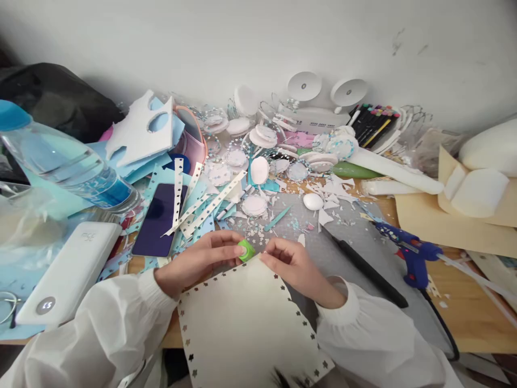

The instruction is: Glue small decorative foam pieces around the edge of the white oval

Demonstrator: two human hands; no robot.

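Note:
My left hand [218,250] is closed on a small green craft punch [246,250], thumb on top of it. The punch sits by the far corner of a cream sheet of paper [246,323]. Small flower-shaped holes run along several edges of that sheet. My right hand [293,267] pinches the sheet at the same corner, just right of the punch. Tiny punched bits [252,231] lie scattered on the grey mat [343,264] beyond my hands. Whether the paper is inside the punch's slot, I cannot tell.
At left lie a phone [155,223] under punched paper strips [218,207], a white power bank [70,272] and a tilted water bottle [76,164]. Rightward are a black-handled tool [374,272] and a blue glue gun [412,250]. White decorated discs [262,134] crowd the back by the wall.

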